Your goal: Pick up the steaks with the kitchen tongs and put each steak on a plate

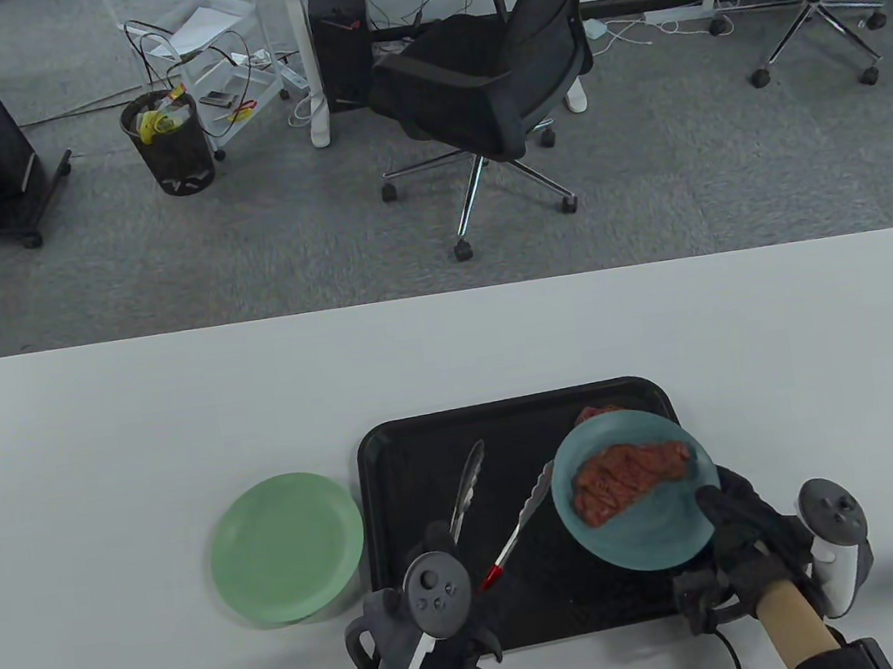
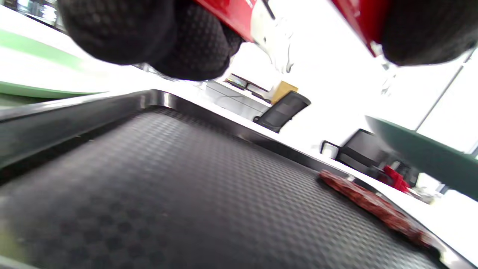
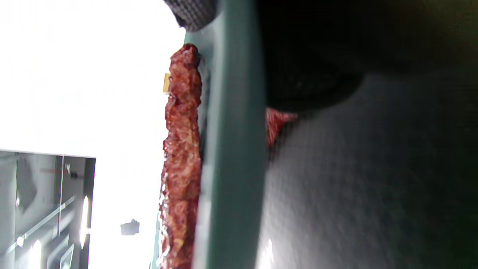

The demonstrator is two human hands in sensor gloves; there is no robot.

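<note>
My left hand (image 1: 428, 600) nearest, fingers clenched round tongs (image 1: 502, 508) splayed over black tray (image 1: 397, 456), my right hand (image 1: 749, 541) gripping teal plate (image 1: 644, 526) bearing one steak (image 1: 630, 479), second steak (image 2: 373, 205) on tray, green plate (image 1: 287, 548) on worktop (image 1: 97, 430)

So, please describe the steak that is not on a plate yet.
Find the black tray on the white table. At its far right corner, a red steak peeks from under the teal plate held by the right hand. Unlike the other steak, it lies on the tray.
</note>
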